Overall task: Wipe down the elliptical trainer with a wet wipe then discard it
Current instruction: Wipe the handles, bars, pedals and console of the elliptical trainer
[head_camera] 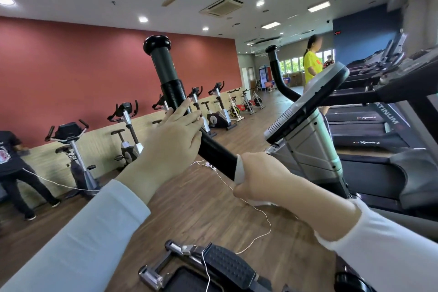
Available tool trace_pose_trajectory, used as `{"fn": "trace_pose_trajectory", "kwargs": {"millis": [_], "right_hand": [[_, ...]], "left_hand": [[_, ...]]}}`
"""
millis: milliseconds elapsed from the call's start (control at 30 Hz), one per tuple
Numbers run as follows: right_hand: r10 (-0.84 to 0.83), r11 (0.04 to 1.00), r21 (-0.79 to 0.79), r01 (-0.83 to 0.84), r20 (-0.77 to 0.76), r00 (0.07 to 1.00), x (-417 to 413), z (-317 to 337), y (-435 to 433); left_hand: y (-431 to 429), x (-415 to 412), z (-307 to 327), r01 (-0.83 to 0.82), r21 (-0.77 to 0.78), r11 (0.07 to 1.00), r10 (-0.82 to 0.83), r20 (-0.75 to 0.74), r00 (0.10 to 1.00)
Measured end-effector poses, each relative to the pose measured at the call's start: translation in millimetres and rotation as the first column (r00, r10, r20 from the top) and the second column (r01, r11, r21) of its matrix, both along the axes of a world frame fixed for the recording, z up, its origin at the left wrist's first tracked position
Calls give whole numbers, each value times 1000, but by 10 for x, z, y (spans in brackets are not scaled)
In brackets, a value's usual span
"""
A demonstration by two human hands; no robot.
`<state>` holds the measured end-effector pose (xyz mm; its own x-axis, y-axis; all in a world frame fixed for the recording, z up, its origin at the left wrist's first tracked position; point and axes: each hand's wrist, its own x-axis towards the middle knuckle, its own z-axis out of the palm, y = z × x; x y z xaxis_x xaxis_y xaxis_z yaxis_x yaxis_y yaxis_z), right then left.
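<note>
The elliptical trainer's black left handlebar (166, 73) rises up and to the left, ending in a round knob. My left hand (175, 135) grips this bar at mid height. Lower on the same bar, my right hand (263, 178) is closed around it with a white wet wipe (239, 171) pressed between palm and bar; only an edge of the wipe shows. The grey console (308, 104) sits to the right, seen from behind, with the second handlebar (276, 71) beyond it. A ribbed black pedal (227, 265) lies at the bottom.
Treadmills (369, 123) line the right side. Several exercise bikes (73, 147) stand along the red wall on the left. A person in a yellow shirt (311, 64) stands behind the console, another in black (14, 168) at far left. A white cable (258, 211) trails across the wooden floor.
</note>
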<state>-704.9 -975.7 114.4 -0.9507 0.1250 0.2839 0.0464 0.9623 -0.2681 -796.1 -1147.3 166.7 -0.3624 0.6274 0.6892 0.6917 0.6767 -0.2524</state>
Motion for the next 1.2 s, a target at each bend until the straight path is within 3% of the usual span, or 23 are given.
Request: {"fn": "trace_pose_trajectory", "kwargs": {"millis": [100,200,467,667,767,933,1200], "right_hand": [[12,998,-54,-10,37,999,-81,103,-69],[53,987,-143,-68,-108,993,-139,94,-165],[-2,997,-68,-22,-329,944,-81,-289,-49],[26,972,-223,-66,-176,984,122,-568,406],[39,979,-194,-59,-102,994,138,-597,515],[11,971,-236,-47,-152,988,179,-583,427],[63,985,-154,-83,-133,989,135,-690,577]], "left_hand": [[24,68,-4,-21,-24,999,23,62,998],[-2,117,-70,-42,-34,999,47,148,988],[81,322,-251,-68,-77,995,86,254,963],[103,329,-304,-33,-35,999,44,382,923],[116,351,-298,-36,-55,998,55,397,916],[129,360,-259,-63,-94,994,98,439,893],[376,563,-206,-153,-213,965,215,311,926]]}}
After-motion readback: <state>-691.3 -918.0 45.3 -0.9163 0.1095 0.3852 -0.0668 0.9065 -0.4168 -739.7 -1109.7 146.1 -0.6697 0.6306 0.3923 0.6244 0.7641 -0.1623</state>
